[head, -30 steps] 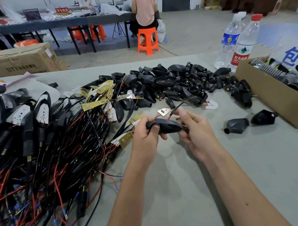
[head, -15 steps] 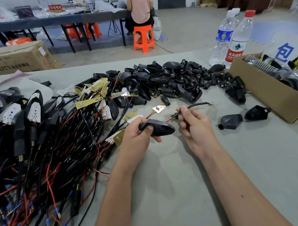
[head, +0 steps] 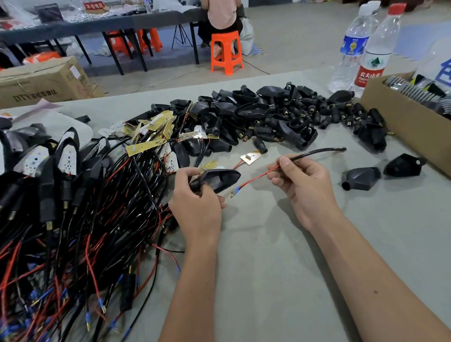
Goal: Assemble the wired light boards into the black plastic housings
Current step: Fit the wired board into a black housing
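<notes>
Left hand [head: 194,203]: fingers curled round a black housing [head: 215,180], held just above the table [head: 276,285].
Right hand [head: 304,186]: thumb and fingers pinch a wire [head: 311,154], to the right of the housing and apart from it.
Wire: the black sleeved part runs up and right from the right hand; the red end drops left and ends in a blue terminal [head: 236,190] just right of the housing.
Loose board [head: 250,158]: lies flat on the table just beyond the housing, red leads attached.
Housing pile [head: 268,117]: empty black shells heaped beyond the housing.
Wired bundle [head: 66,216]: a tangle of black and red leads with boards, left of the housing.
Two spare shells [head: 361,179]: on the table right of the housing, beside a cardboard box [head: 411,129].
Bottles [head: 371,50]: two stand far right of the housing, behind the box.
</notes>
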The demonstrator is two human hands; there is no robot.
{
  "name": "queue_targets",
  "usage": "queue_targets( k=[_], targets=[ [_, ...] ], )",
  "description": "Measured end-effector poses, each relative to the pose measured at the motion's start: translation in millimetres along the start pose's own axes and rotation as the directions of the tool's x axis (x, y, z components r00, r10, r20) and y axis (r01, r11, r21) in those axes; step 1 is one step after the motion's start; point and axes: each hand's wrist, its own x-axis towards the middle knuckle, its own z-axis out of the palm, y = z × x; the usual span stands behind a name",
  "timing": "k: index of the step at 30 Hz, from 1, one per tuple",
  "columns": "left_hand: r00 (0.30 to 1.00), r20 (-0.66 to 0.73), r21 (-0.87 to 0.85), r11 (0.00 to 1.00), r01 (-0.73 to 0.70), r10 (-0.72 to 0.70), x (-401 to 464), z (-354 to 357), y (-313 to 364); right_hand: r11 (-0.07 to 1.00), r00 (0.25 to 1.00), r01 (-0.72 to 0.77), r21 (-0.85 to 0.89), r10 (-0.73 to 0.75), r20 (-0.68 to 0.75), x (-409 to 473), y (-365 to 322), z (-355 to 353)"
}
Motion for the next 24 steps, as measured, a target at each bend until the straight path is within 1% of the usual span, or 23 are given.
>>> queue_targets(
  k=[2, 3, 6, 8, 11, 13, 16, 18, 21, 24],
  targets=[
    [0.999, 0.031, 0.016, 1.0, 0.014, -0.015, -1.1, 1.7, 1.0, 0.999, 0.999, 0.007, 0.041, -0.008, 0.036, -0.8, -1.1, -0.5],
    [0.996, 0.065, -0.005, 0.998, 0.056, -0.056, -1.1, 3.6, 1.5, 0.999, 0.999, 0.014, 0.04, -0.015, 0.042, -1.3, -0.5, -0.2],
    [0.952, 0.218, -0.189, 0.948, 0.256, -0.214, -3.4, 10.4, 6.6, 0.998, 0.999, 0.046, -0.046, -0.046, 0.007, -2.2, 3.4, 2.6],
    [0.921, 0.305, -0.257, 0.911, 0.323, -0.241, -6.7, 12.5, 10.5, 0.996, 0.998, 0.057, -0.067, -0.058, -0.023, -2.8, 5.0, 4.8],
    [0.87, 0.427, -0.319, 0.859, 0.4, -0.246, -8.5, 11.1, 12.5, 0.998, 0.998, 0.045, -0.047, -0.047, -0.035, -4.3, 4.7, 6.3],
    [0.857, 0.46, -0.326, 0.853, 0.407, -0.233, -6.2, 9.9, 10.9, 0.999, 1.0, 0.015, -0.037, -0.015, -0.003, -5.6, 3.6, 6.6],
    [0.867, 0.449, -0.332, 0.861, 0.384, -0.214, -2.5, 8.6, 7.6, 0.999, 0.999, -0.025, -0.043, 0.027, 0.041, -6.5, 1.1, 6.1],
    [0.873, 0.432, -0.332, 0.86, 0.387, -0.226, -2.5, 8.6, 7.4, 0.998, 0.998, -0.033, -0.045, 0.035, 0.055, -7.0, 0.3, 6.3],
    [0.879, 0.416, -0.326, 0.864, 0.383, -0.233, -4.1, 8.1, 6.9, 0.999, 0.999, -0.037, -0.029, 0.038, 0.034, -6.9, 1.4, 6.0],
    [0.894, 0.419, -0.298, 0.906, 0.299, -0.157, -4.3, 7.6, 3.3, 0.999, 0.999, -0.026, -0.022, 0.025, -0.042, -5.3, 3.5, 6.4]
  ],
)
